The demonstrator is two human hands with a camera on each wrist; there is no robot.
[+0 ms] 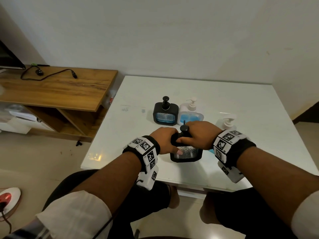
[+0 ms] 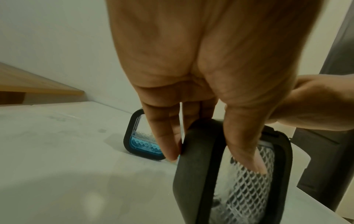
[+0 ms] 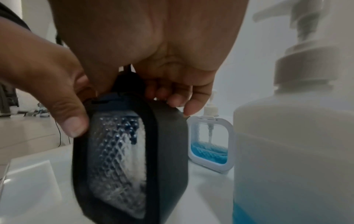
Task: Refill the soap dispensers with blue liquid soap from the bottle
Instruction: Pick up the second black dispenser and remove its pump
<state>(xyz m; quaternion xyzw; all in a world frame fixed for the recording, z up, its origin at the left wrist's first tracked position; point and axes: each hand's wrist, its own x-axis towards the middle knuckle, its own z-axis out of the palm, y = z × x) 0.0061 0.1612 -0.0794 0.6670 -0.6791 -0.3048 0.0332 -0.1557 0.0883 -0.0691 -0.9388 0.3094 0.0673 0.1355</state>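
A black dispenser (image 1: 186,153) with a clear, colourless window stands near the front of the white table (image 1: 131,135). My left hand (image 1: 168,140) grips its upper left side, thumb (image 2: 247,151) pressed on the window. My right hand (image 1: 198,135) curls round the black pump (image 1: 184,128) on top; the fingertips (image 3: 178,101) touch the dispenser's (image 3: 168,144) top edge. Behind my right wrist stands the white pump bottle (image 1: 227,124), with blue soap low in it (image 3: 287,151). Farther back stand a second black dispenser (image 1: 165,112) and a white dispenser (image 1: 190,112), both holding blue liquid.
A wooden side unit (image 1: 57,87) with a black cable (image 1: 51,75) stands left of the table, with a gap between them. The wall runs close behind the table. The two back dispensers stand side by side, just beyond my hands.
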